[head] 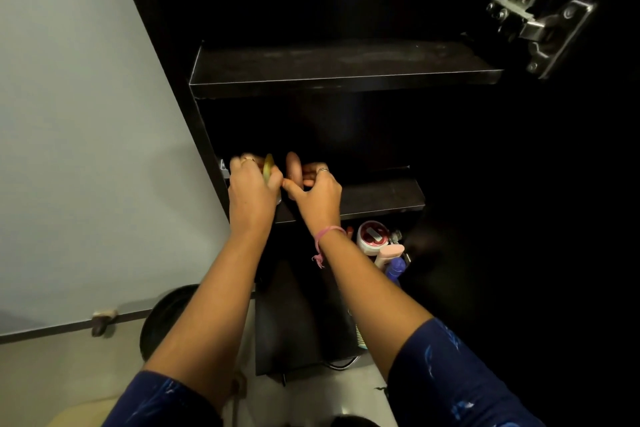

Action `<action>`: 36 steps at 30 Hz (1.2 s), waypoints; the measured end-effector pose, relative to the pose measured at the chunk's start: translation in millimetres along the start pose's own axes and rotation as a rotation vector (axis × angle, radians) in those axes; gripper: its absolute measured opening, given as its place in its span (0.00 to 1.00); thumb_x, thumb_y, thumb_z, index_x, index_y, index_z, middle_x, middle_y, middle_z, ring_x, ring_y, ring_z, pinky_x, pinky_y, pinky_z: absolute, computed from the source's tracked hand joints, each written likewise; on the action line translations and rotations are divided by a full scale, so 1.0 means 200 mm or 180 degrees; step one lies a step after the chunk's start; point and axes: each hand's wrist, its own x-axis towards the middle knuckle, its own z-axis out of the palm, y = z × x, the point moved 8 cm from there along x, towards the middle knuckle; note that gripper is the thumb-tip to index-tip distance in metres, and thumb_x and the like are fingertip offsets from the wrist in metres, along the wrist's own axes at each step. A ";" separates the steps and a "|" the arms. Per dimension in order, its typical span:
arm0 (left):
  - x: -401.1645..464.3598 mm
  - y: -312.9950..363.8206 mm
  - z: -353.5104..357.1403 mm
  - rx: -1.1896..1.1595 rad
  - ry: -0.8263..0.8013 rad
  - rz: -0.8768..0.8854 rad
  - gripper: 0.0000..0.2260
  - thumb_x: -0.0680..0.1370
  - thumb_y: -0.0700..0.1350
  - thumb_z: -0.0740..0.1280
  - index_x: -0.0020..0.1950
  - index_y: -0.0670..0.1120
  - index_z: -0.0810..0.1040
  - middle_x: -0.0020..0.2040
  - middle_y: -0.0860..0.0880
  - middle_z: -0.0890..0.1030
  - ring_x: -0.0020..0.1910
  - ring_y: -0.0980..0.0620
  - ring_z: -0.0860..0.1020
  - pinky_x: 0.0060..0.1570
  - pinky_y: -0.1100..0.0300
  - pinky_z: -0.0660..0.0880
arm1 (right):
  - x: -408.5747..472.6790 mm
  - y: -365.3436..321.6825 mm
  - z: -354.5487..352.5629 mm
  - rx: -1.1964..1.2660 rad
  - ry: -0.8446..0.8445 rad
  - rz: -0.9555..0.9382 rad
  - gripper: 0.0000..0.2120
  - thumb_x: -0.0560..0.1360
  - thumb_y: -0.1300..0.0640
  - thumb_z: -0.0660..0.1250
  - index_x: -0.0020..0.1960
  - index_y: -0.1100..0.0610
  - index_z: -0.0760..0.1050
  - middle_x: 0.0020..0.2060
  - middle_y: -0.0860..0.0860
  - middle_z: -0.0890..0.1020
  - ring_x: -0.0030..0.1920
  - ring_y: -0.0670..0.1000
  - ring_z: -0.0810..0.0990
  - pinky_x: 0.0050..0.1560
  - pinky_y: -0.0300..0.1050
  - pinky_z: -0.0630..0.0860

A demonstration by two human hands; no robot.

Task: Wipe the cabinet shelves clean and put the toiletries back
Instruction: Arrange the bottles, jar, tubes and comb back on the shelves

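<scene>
The left hand point(251, 189) grips a yellowish bottle point(268, 166) at the middle shelf point(381, 196); the right hand point(317, 192) curls around a pinkish item point(293, 165). Both look light, probably smooth plastic, best held around the body.

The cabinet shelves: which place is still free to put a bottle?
The upper shelf is bare from its left end to the hinge. The lower shelf is bare right of the right hand. Its left end holds both hands; below, toiletries crowd together.

Both arms reach forward, left hand point(251, 191) and right hand point(317, 194) side by side, fingers curled.
</scene>
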 end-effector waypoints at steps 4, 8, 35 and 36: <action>0.00 0.00 0.01 -0.0019 0.0043 -0.0027 0.13 0.75 0.44 0.65 0.55 0.36 0.74 0.55 0.39 0.72 0.50 0.43 0.75 0.46 0.56 0.70 | 0.00 0.01 0.00 0.0002 -0.0002 0.0004 0.20 0.66 0.51 0.76 0.52 0.60 0.75 0.48 0.54 0.80 0.46 0.49 0.80 0.48 0.44 0.80; -0.01 -0.03 0.01 -0.0198 0.0188 -0.0083 0.14 0.75 0.45 0.66 0.56 0.37 0.73 0.55 0.40 0.73 0.50 0.45 0.75 0.47 0.59 0.70 | 0.00 0.01 0.00 -0.0049 -0.0058 -0.0035 0.22 0.67 0.51 0.76 0.55 0.61 0.74 0.52 0.54 0.78 0.48 0.49 0.79 0.48 0.38 0.78; -0.80 -0.10 0.63 -0.0871 -0.0987 -0.0449 0.10 0.74 0.40 0.69 0.54 0.46 0.74 0.52 0.48 0.72 0.50 0.50 0.77 0.50 0.64 0.75 | -0.66 1.08 -0.77 -0.0030 0.0979 0.1758 0.20 0.69 0.60 0.74 0.58 0.61 0.74 0.44 0.52 0.79 0.43 0.47 0.77 0.42 0.30 0.73; -0.83 -0.08 0.75 -0.0788 -0.1297 -0.0383 0.11 0.74 0.39 0.68 0.56 0.44 0.75 0.55 0.46 0.73 0.54 0.50 0.77 0.54 0.65 0.73 | -0.65 1.10 -0.76 -0.0074 0.0866 0.1807 0.22 0.69 0.59 0.74 0.61 0.61 0.73 0.45 0.51 0.79 0.45 0.47 0.77 0.46 0.33 0.74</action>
